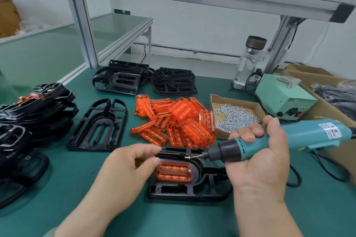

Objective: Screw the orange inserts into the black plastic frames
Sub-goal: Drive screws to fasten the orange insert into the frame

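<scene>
A black plastic frame point(189, 190) lies on the green mat in front of me with an orange insert point(174, 171) seated in its oval opening; one screw shows at the insert's right end. My left hand point(127, 169) rests on the frame's left side, thumb and forefinger touching its upper edge. My right hand point(258, 156) grips a teal electric screwdriver point(279, 140), held almost level and pointing left. A screw point(187, 157) sits on its bit tip, just above the frame's top edge.
A pile of loose orange inserts point(173, 121) lies behind the frame. A cardboard tray of screws point(234, 117) and a green power box point(285, 98) stand at the right. Empty black frames point(100, 125) lie at the left and back, with stacked frames point(36, 106) at far left.
</scene>
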{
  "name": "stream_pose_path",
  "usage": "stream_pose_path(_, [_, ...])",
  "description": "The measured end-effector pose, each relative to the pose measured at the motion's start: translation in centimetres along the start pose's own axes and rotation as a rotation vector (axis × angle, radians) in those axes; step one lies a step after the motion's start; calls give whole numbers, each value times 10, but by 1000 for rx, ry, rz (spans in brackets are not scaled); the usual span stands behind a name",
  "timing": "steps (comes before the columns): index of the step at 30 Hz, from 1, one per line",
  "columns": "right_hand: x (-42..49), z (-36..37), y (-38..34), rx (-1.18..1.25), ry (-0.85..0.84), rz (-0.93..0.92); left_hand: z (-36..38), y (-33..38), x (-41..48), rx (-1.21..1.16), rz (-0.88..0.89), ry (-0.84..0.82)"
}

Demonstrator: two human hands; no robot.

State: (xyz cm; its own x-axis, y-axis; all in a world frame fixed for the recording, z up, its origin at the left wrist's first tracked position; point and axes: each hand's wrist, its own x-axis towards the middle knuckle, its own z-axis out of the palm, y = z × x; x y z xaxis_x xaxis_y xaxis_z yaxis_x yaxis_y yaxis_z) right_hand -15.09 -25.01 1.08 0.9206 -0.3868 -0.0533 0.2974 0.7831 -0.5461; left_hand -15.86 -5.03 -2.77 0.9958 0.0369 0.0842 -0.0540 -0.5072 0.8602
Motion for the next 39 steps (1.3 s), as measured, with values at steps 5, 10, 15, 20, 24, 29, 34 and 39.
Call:
stream_pose_path(5, [11,-3,11,14,77,-108,4,-17,8,331,20,-165])
stream_pose_path(10, [18,-7,18,-13,43,-108,11,-18,14,344,62,-219])
stream_pose_path(15, [23,-8,26,-68,38,-110,17,-15,16,403,92,-271])
stream_pose_path(20, [27,-6,39,-180,-20,-103,20,-18,15,407,100,-251])
stream_pose_path(24, [27,-3,47,-242,-94,-120,20,-21,15,385,103,-240])
stream_pose_path(29, [28,1,51,-296,-178,-130,21,-25,15,357,115,-232])
stream_pose_path(34, [26,5,54,-335,-230,-128,22,-27,16,354,120,-225])
stream_pose_path(39, [24,6,54,-355,-273,-128,23,-27,16,350,120,-222])
